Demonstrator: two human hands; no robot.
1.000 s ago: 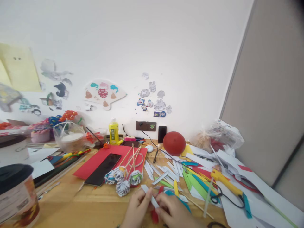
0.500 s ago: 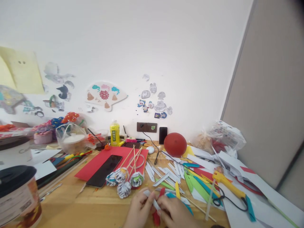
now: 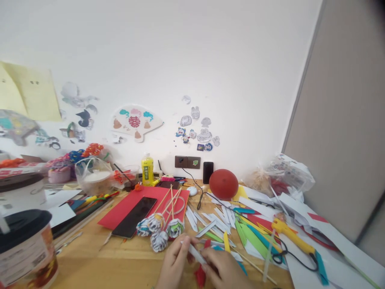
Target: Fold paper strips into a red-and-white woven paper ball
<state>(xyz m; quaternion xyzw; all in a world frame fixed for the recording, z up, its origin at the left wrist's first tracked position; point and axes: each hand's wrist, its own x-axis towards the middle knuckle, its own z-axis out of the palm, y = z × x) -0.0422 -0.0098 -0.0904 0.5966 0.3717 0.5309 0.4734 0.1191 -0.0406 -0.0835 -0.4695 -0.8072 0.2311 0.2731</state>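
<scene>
In the head view, the left hand [image 3: 175, 261] pinches one end of a white paper strip [image 3: 195, 253] between thumb and fingers, nearly closed; the right hand [image 3: 224, 268] grips its other end, fingers curled together. The strip slants above the wooden table [image 3: 120, 267], near the paper flowers [image 3: 159, 241].

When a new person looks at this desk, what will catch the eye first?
Probably the round red balloon-like object, standing out against the white wall at the back of the desk. Next, the yellow glue gun on the right, and the crumpled-looking paper flowers on sticks near the middle.
</scene>
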